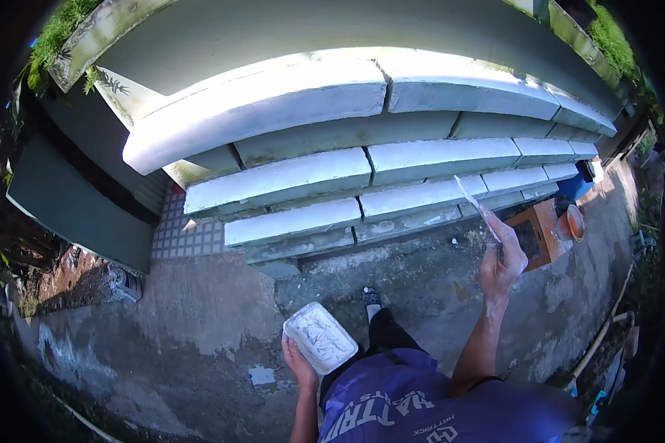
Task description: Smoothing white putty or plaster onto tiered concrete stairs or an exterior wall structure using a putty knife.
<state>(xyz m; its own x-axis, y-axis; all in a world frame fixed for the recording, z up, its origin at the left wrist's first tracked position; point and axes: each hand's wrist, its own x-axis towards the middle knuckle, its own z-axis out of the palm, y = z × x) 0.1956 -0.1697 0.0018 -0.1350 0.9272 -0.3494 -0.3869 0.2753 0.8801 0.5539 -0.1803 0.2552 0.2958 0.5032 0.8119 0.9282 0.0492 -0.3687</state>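
My left hand point(301, 363) grips the side of a shallow white rectangular tub point(340, 360) close to my body, its inside smeared with white paste or paint. My right hand point(502, 260), speckled white, is raised with its fingers closed around a thin white-smeared tool point(468, 193). Seen nearly edge-on, the tool's exact kind is unclear. Its tip points up and left, in front of the white-topped lower ledge point(421, 196); whether they touch cannot be told. Above rise a middle ledge point(443, 155) and a broad top ledge point(273, 92), both white on top with dark gaps between sections.
An orange-brown box point(533, 238) with a dark opening stands on the ground at right, beside an orange bucket point(574, 221). Something blue point(575, 183) lies behind. A grey wall panel point(81, 196) and checkered tiles point(192, 229) are at left. My foot point(372, 297) stands on patchy concrete.
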